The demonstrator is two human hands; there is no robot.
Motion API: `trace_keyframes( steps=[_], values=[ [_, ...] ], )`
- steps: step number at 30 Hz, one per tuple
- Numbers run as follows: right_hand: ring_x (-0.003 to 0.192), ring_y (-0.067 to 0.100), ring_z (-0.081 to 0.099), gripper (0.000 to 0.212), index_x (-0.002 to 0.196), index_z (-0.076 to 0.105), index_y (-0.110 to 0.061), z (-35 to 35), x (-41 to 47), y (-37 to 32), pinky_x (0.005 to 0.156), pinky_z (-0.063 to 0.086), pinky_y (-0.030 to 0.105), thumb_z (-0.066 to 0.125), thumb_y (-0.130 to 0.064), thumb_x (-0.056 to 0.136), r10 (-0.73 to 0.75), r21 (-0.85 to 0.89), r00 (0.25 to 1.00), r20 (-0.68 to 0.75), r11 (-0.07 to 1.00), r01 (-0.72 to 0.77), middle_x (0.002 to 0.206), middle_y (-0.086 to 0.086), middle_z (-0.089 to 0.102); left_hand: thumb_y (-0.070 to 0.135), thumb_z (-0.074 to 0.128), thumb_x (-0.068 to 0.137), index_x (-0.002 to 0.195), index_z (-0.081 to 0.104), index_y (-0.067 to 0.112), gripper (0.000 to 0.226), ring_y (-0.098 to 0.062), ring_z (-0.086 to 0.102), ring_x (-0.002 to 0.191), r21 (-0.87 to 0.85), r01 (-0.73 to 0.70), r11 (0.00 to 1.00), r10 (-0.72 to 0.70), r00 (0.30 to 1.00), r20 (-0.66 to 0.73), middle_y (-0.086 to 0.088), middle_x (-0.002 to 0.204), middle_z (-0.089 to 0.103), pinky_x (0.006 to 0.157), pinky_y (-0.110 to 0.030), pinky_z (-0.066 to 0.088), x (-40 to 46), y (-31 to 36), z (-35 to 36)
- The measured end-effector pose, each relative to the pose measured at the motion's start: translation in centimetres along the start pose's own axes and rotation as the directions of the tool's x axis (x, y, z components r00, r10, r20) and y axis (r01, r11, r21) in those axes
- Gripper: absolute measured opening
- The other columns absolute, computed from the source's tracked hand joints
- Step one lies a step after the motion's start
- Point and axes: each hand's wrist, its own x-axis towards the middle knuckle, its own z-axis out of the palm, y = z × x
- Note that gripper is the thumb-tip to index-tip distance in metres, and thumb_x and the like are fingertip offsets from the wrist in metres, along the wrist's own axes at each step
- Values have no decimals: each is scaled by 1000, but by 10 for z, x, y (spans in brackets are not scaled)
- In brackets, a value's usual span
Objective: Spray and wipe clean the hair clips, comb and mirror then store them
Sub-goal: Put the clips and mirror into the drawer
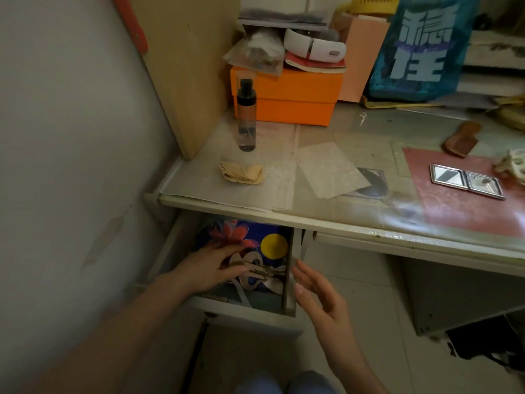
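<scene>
Inside the open drawer (288,282), near left, left hand (207,270) pinches a hair clip (255,273); right hand (318,291) relaxed, empty, beside drawer wall; clip likely light, stiff, brittle; best gripped mid-body.

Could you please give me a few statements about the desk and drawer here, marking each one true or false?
1. The left hand is inside the open drawer at a hair clip. True.
2. The spray bottle lies on its side. False: it stands upright on the desk.
3. The mirror lies open on the desk. True.
4. The comb is in the drawer. False: it is on the desk.
5. The right hand holds the cloth. False: the cloth lies by the bottle.
</scene>
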Motion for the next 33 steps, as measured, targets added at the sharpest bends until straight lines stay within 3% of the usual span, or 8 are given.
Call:
trace_keyframes(
  steps=[4,8,12,15,18,22,29,33],
  values=[
    [113,-13,49,42,123,52,-36,1,5,0,82,45,4,61,-19,86,16,-43,1000,-5,999,-16,123,-27,55,85,19,72,132,36,50,71,-13,43,120,56,-36,998,48,972,-229,9,137,43,97,-33,42,-10,7,-2],
    [113,-10,52,39,120,57,-32,-2,7,-12,83,47,9,65,-18,84,54,-86,999,-4,995,-54,122,-22,58,69,26,86,126,53,30,62,-18,52,105,217,-15,976,99,919,-382,3,118,56,87,-32,44,-24,23,-9],
    [113,-21,44,43,118,46,-51,-11,5,-46,95,40,12,65,-27,88,67,-324,997,36,945,-51,124,-32,48,61,17,93,122,59,22,64,-22,48,111,305,28,952,102,911,-400,-3,116,60,92,-42,46,-37,56,-31],
    [127,-2,36,52,136,36,-41,-32,3,-78,103,25,12,60,-36,90,23,-696,992,120,715,68,136,-24,35,58,12,95,121,59,22,65,-24,47,117,322,33,946,94,924,-370,-4,117,61,96,-44,44,-43,93,-58],
    [120,24,56,67,134,50,-25,-59,0,-115,94,48,35,70,-46,74,-38,-926,997,74,368,83,136,0,54,58,8,95,123,59,23,68,-31,53,117,344,33,938,86,942,-325,-9,123,60,98,-50,43,-45,134,-87],
    [105,28,66,88,121,49,-29,-88,-1,-175,78,55,44,87,-52,45,-88,-972,994,-62,230,-40,119,5,67,57,18,93,123,60,26,60,-33,56,117,330,-15,944,124,943,-310,-10,128,59,94,-51,45,-36,195,-122],
    [103,31,67,96,119,47,-28,-140,-3,-247,76,54,49,90,-50,37,-145,-944,943,-300,190,-272,116,7,68,50,47,78,119,62,28,49,-27,38,125,417,-208,885,344,895,-283,-9,131,58,104,-44,21,-1,294,-159],
    [105,31,66,92,118,49,-29,-172,-6,-264,76,53,53,89,-52,38,-136,-920,914,-382,149,-363,119,7,66,56,36,86,122,60,29,52,-31,52,123,430,-274,860,394,893,-219,-8,132,57,104,-43,20,15,337,-160]
  ],
)
